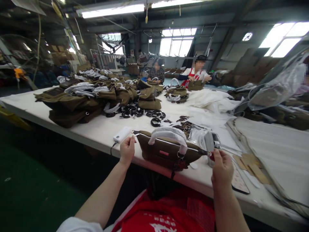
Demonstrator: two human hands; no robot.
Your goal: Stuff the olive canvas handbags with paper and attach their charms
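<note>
An olive-brown handbag (147, 146) stands at the table's front edge, its zip running along the top. White wrapping covers its raised handles (169, 132), and a pink label (164, 153) sits on the front. My left hand (127, 149) is closed in a pinch at the bag's left end, by a small metal ring. At the opposite end my right hand (222, 164) pinches beside another metal ring (209, 153), with something reddish at the fingertips. A dark charm or tassel (181, 164) hangs from the handle base.
A large pile of similar bags (72, 103) covers the table's left part. Black coiled straps (135, 111) and small metal chains (184, 125) lie behind the bag. A white power bank (122, 133) is at left, a phone (240, 182) at right. Two people work across the table.
</note>
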